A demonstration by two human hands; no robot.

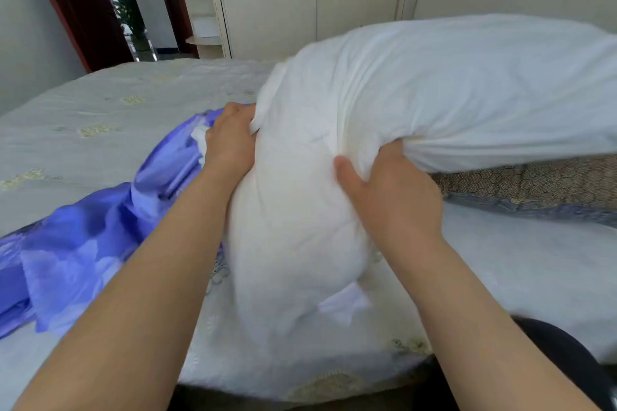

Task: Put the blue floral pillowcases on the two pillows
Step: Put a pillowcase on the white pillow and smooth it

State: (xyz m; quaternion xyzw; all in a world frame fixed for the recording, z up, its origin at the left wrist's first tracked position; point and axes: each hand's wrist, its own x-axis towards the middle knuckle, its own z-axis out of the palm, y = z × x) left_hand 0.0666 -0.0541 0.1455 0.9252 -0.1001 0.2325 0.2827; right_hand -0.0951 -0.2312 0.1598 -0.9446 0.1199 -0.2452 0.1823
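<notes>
Right hand (397, 192): fingers curled shut into a bunched fold of the bare white pillow (417, 90), thumb pressed flat on the cloth just inboard of the fold.

Left hand (230, 140): fingers closed over the pillow's far-left edge; fingertips hidden in the fabric, so depth of grip cannot be told. Whether it also pinches the blue floral pillowcase (83, 243) cannot be told; the blue cloth touches the hand's outer side and trails away in a loose heap on the bed (100, 100).

Pillow is bent between the two hands, its long half sagging beyond the right fingers. A patterned cushion (534, 180) lies just past them, under that half.

Judgement: no pillow is cased yet.

Risks:
- case opening is not visible, so the pillow may be pushed into a closed fold
- sagging half may catch on the cushion
- a grip on cloth alone may slip
</notes>
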